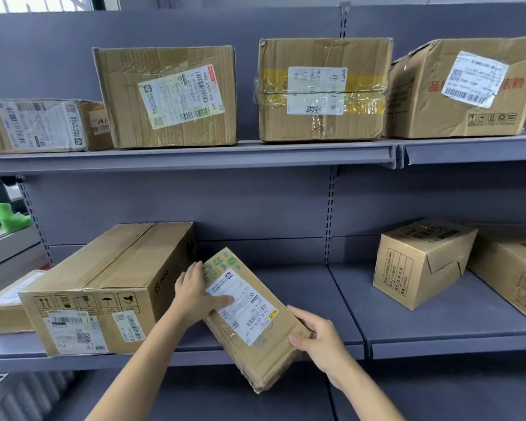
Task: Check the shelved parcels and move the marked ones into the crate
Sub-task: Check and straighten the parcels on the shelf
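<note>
pico box point(104, 287): lower shelf point(438, 323), left, label facing front.
left hand point(195, 291): fingers straight, flat on the parcel's top and white label.
parcel point(249, 317): tilted, far end on the lower shelf, near end jutting past the front edge.
right hand point(316, 338): fingers curled round the parcel's near right corner.
tape box point(422, 262): right, well apart.
</note>
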Tool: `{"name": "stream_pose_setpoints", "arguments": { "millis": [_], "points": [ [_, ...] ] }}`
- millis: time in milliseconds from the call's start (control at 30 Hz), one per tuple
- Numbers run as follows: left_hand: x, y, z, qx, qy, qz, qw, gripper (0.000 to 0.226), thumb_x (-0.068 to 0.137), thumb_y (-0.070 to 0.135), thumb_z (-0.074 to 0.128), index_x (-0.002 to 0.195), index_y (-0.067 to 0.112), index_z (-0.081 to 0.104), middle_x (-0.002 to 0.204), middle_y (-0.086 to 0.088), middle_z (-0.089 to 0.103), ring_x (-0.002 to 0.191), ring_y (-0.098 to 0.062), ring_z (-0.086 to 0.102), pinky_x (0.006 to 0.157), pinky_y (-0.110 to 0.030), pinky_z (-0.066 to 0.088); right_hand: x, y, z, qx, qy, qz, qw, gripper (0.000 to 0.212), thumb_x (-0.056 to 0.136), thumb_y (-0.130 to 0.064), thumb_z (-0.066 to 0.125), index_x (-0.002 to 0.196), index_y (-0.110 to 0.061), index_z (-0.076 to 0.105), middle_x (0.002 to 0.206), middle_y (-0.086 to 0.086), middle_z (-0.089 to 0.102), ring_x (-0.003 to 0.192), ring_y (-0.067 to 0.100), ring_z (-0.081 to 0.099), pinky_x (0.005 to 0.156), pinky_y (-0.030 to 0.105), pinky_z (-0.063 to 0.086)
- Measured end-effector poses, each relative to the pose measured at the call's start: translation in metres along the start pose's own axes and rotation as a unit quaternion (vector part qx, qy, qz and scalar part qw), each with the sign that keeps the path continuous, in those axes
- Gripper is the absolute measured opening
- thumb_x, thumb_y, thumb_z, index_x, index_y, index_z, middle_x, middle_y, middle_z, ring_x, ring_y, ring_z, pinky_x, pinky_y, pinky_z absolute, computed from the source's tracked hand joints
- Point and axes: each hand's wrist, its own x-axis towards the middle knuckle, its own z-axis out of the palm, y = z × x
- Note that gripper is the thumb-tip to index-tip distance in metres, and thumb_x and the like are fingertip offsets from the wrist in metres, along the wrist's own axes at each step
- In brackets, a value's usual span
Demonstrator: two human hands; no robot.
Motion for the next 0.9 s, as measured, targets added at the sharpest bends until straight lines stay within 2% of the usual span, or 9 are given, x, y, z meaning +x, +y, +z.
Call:
{"name": "stream_pose_setpoints", "arguments": {
  "millis": [133,200,267,400,500,600,733,800,900],
  "points": [
    [-0.013,-0.011,0.000,0.008,0.002,-0.052,0.999,0.111,0.069,0.056,0.070,0.147,0.010,0.006,0.146,-0.011,0.023,0.134,-0.034,0.018,0.112,-0.045,0.018,-0.002,0.004,0.002,-0.086,0.132,0.076,0.984,0.058,0.079,-0.035,0.070,0.128,-0.012,0.049,0.124,0.002,0.053,0.116,0.021,0.052,0.093,0.031,0.041],
    [-0.020,-0.015,0.003,0.012,0.018,-0.059,0.998,0.113,0.068,0.059,0.069,0.147,0.010,0.006,0.144,-0.013,0.023,0.133,-0.035,0.018,0.110,-0.045,0.020,-0.006,0.005,0.002,-0.053,0.114,0.144,0.982,0.051,0.076,-0.048,0.067,0.103,-0.005,0.059,0.094,0.006,0.062,0.085,0.022,0.061,0.077,0.035,0.049],
    [-0.026,-0.015,0.003,0.022,0.036,-0.064,0.997,0.111,0.068,0.060,0.069,0.146,0.010,0.008,0.142,-0.015,0.025,0.131,-0.037,0.020,0.109,-0.045,0.021,-0.009,0.005,0.004,0.041,0.072,0.165,0.983,0.037,0.082,-0.042,0.063,0.083,-0.005,0.058,0.073,0.006,0.063,0.065,0.019,0.061,0.063,0.031,0.053],
    [-0.037,-0.015,0.004,0.002,0.071,-0.103,0.992,0.100,0.072,0.058,0.065,0.144,0.011,0.017,0.138,-0.020,0.031,0.125,-0.040,0.029,0.105,-0.045,0.027,-0.006,0.002,0.009,0.163,0.108,0.060,0.979,0.010,0.089,-0.006,0.055,0.092,-0.007,0.065,0.092,0.004,0.072,0.088,0.016,0.067,0.081,0.032,0.053],
    [-0.043,-0.014,0.008,-0.042,0.074,-0.098,0.992,0.093,0.076,0.055,0.063,0.144,0.010,0.018,0.137,-0.020,0.036,0.123,-0.038,0.038,0.099,-0.044,0.035,0.001,-0.012,-0.004,0.133,0.133,-0.010,0.982,0.035,0.085,0.007,0.054,0.098,-0.024,0.064,0.088,-0.012,0.073,0.085,0.000,0.067,0.068,0.016,0.053],
    [-0.047,-0.011,0.014,-0.064,0.057,-0.097,0.992,0.090,0.077,0.054,0.062,0.144,0.013,0.020,0.131,-0.018,0.039,0.118,-0.033,0.045,0.093,-0.042,0.043,0.012,-0.024,-0.018,-0.030,0.130,0.002,0.991,0.041,0.085,-0.003,0.058,0.125,-0.016,0.056,0.115,-0.004,0.065,0.100,0.009,0.061,0.083,0.026,0.051],
    [-0.049,-0.013,0.017,-0.074,0.042,-0.112,0.990,0.081,0.079,0.056,0.058,0.142,0.018,0.023,0.125,-0.015,0.039,0.112,-0.032,0.047,0.092,-0.044,0.045,0.015,-0.023,-0.023,-0.139,0.173,0.017,0.975,0.023,0.084,-0.028,0.064,0.098,-0.010,0.067,0.085,-0.005,0.067,0.077,0.008,0.060,0.071,0.033,0.053],
    [-0.048,-0.015,0.018,-0.090,0.045,-0.110,0.989,0.082,0.079,0.054,0.060,0.142,0.017,0.023,0.126,-0.016,0.038,0.114,-0.032,0.045,0.093,-0.044,0.043,0.013,-0.020,-0.022,-0.127,0.185,0.023,0.974,0.021,0.082,-0.031,0.066,0.088,-0.012,0.064,0.084,0.000,0.068,0.080,0.018,0.064,0.077,0.045,0.055],
    [-0.048,-0.017,0.023,-0.123,0.057,-0.086,0.987,0.082,0.080,0.049,0.063,0.142,0.012,0.024,0.128,-0.014,0.040,0.115,-0.028,0.043,0.093,-0.040,0.042,0.009,-0.015,-0.021,-0.082,0.194,0.022,0.977,0.020,0.082,-0.031,0.067,0.082,-0.011,0.061,0.086,0.008,0.068,0.081,0.023,0.066,0.076,0.047,0.056]
  ]
}}
